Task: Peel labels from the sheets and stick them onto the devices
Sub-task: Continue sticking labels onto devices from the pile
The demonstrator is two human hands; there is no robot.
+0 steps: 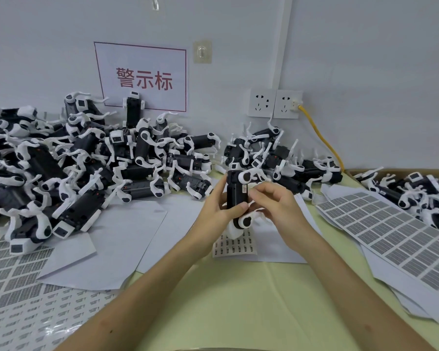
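Observation:
A black-and-white device stands upright in mid-air over the table's middle. My left hand grips it from the left, thumb across its lower front. My right hand has its fingertips at the device's right side, where a small white label sits on the black body. Whether the fingers press the label or pinch it is unclear. A small sheet of tiny labels lies just below the device. A big sheet of grey labels lies to the right.
Large piles of the same devices cover the back left and back middle. A cardboard box at the right holds more. Used label sheets and white backing paper lie at the left. A yellow cable hangs from a wall socket.

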